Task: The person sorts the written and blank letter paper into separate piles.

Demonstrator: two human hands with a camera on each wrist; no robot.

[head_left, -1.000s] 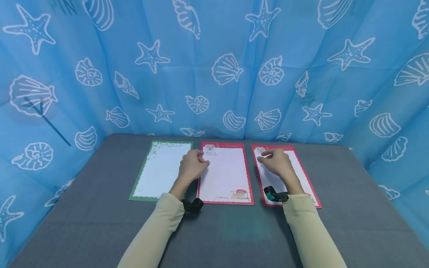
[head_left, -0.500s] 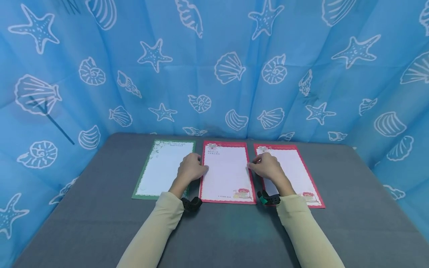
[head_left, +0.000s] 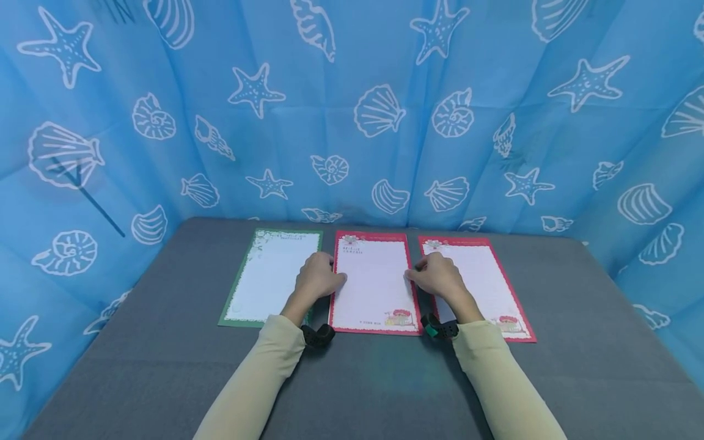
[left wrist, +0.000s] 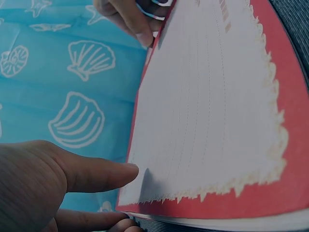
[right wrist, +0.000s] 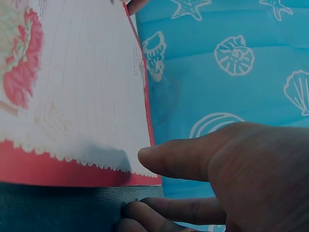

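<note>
A red-bordered pad of letter paper (head_left: pixel 376 284) lies in the middle of the grey cloth, with faint dotted lines and a red flower picture. My left hand (head_left: pixel 316 278) is at its left edge; in the left wrist view the thumb (left wrist: pixel 104 174) reaches over the border and casts a shadow, with curled fingers lower at the pad's side. At the right edge, my right hand (head_left: pixel 440 278) has its thumb (right wrist: pixel 176 157) extended over the border, other fingers bent below. Both thumbs look slightly apart from the paper. Neither hand visibly pinches it.
A green-bordered sheet or pad (head_left: pixel 269 272) lies to the left, partly under my left arm. Another red-bordered one (head_left: pixel 478 275) lies to the right beneath my right hand. A blue seashell curtain (head_left: pixel 352 122) hangs behind the grey table (head_left: pixel 363 385).
My right hand has moved left from over the right-hand pad to the middle pad's right edge. My left hand has shifted slightly nearer me along the left edge. The pads look unmoved.
</note>
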